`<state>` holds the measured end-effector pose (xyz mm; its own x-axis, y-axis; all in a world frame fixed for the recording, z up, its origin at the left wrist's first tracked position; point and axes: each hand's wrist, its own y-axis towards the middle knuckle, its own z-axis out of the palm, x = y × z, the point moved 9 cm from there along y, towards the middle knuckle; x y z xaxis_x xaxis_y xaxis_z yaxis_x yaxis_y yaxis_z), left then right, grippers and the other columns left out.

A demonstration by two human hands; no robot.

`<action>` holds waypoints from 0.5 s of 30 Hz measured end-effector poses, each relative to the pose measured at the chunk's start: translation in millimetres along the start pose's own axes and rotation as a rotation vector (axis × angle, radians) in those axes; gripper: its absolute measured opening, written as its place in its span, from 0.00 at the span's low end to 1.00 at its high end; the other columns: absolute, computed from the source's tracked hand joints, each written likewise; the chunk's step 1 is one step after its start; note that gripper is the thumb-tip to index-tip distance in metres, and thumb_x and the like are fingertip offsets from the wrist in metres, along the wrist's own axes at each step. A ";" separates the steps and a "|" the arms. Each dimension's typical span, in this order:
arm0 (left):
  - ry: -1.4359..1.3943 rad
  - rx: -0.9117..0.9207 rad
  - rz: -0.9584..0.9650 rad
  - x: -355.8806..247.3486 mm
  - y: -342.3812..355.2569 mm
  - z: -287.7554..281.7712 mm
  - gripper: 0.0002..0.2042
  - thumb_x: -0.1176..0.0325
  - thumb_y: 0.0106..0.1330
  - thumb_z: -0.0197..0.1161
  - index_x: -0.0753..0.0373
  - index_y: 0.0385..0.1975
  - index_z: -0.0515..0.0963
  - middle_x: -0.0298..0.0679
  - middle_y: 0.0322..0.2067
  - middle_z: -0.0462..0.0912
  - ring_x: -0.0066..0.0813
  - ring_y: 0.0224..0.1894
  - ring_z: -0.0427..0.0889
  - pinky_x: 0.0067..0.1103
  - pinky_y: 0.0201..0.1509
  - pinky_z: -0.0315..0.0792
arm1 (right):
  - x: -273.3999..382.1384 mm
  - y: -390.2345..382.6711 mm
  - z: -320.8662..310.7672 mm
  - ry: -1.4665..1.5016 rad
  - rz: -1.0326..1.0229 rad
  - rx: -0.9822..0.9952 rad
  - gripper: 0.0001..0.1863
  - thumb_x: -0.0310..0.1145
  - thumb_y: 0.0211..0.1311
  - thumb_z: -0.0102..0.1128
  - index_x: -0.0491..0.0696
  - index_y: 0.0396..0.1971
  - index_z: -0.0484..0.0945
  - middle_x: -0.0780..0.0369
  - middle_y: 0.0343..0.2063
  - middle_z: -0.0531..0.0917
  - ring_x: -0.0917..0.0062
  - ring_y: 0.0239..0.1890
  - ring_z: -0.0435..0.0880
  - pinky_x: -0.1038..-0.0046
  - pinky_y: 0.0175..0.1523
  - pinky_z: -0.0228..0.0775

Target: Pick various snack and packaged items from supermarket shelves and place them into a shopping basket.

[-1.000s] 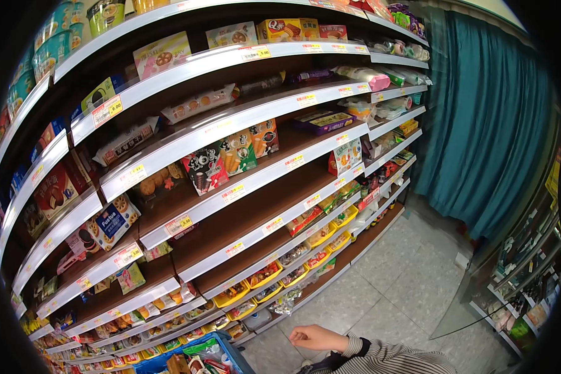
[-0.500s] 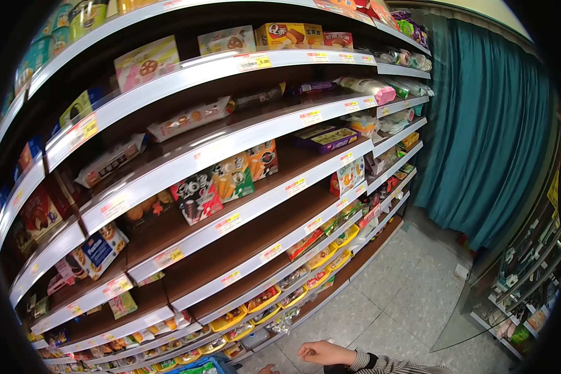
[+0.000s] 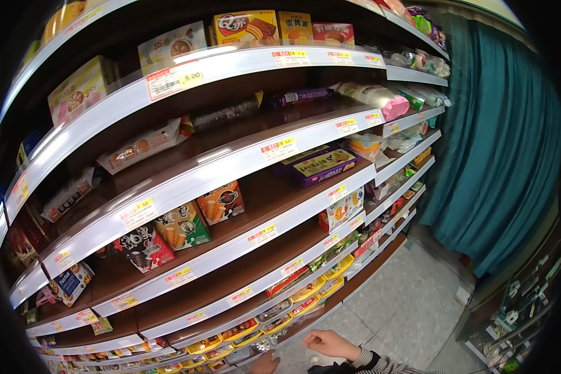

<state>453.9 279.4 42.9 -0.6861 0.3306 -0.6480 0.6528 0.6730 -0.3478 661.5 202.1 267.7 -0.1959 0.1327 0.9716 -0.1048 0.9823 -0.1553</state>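
Yellow plastic snack trays [image 3: 242,335]: low on brown-and-white shelving [image 3: 262,212]; row slants up rightward, mostly up-left of both hands. Left hand [image 3: 265,363]: nearer; finger state unclear. Right hand [image 3: 330,341]: fingers loosely part-curled, visibly empty.

L hand [image 3: 265,363]: in at btm edge; not in view 1 s ago, only partly 0.5 s ago
R hand [image 3: 328,343]: a bit further R in pic
Yellow box [image 3: 244,27], top shelf: looks bigger, further L
Red-black box [image 3: 143,247]: lower, further L
Blue basket, teal tubs: out of view
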 end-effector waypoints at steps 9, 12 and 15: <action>-0.068 0.123 -0.123 -37.6 -7.2 16.4 0.29 0.52 0.61 0.56 0.63 0.58 0.64 0.57 0.48 0.74 0.48 0.53 0.74 0.32 0.56 0.68 | 49.9 41.2 -107.0 -0.099 -0.147 -0.231 0.08 0.28 0.58 0.56 0.41 0.35 0.76 0.60 0.29 0.81 0.77 0.34 0.80 0.77 0.41 0.71; -0.065 0.082 -0.171 -28.7 -11.5 3.9 0.29 0.51 0.60 0.57 0.64 0.57 0.65 0.56 0.48 0.75 0.49 0.51 0.75 0.34 0.54 0.69 | 91.5 58.4 -151.1 -0.276 -0.329 -0.383 0.07 0.26 0.56 0.56 0.41 0.34 0.76 0.59 0.29 0.81 0.73 0.34 0.80 0.76 0.41 0.71; -0.079 -0.022 -0.287 -27.8 -21.3 -20.4 0.29 0.51 0.59 0.58 0.64 0.56 0.66 0.55 0.46 0.77 0.50 0.47 0.77 0.34 0.50 0.72 | 154.3 55.1 -194.4 -0.330 -0.479 -0.652 0.06 0.25 0.56 0.55 0.41 0.33 0.75 0.58 0.29 0.80 0.70 0.32 0.80 0.73 0.39 0.71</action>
<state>452.6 269.4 82.1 -0.8140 0.0727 -0.5763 0.4280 0.7459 -0.5104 815.1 302.4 443.8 -0.5564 -0.2596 0.7893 0.3111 0.8158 0.4876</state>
